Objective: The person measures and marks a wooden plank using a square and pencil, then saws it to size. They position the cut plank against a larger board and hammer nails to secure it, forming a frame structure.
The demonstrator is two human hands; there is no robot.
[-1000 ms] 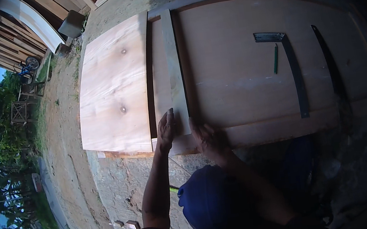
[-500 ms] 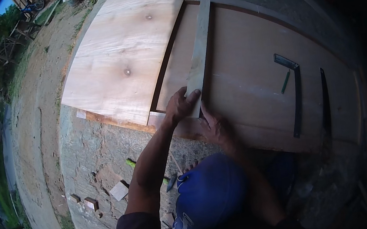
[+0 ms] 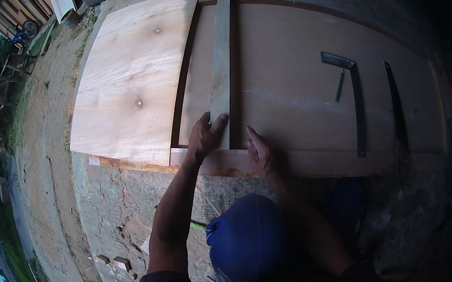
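Observation:
A pale wooden slat (image 3: 221,64) spans a shallow wooden frame that is backed by a brown panel (image 3: 287,87). My left hand (image 3: 206,135) wraps round the slat's near end, with the thumb on its top face. Just to the right, my right hand (image 3: 262,153) rests at the frame's near rail (image 3: 228,160); its index finger points forward, apart from the slat, and the other fingers are partly curled in shadow. Left of the slat, a light plywood sheet (image 3: 126,80) covers that end of the frame.
On the panel at right lie a try square (image 3: 358,106), a green pencil (image 3: 339,86) and a dark, narrow saw blade (image 3: 395,101). Small wood offcuts (image 3: 121,263) are scattered on the rough concrete at lower left. A rounded blue cloth shape (image 3: 248,241) fills the lower middle.
My right hand has come away from the slat's near end and shifted right along the rail. My left hand stays on the slat. The whole view has swung slightly.

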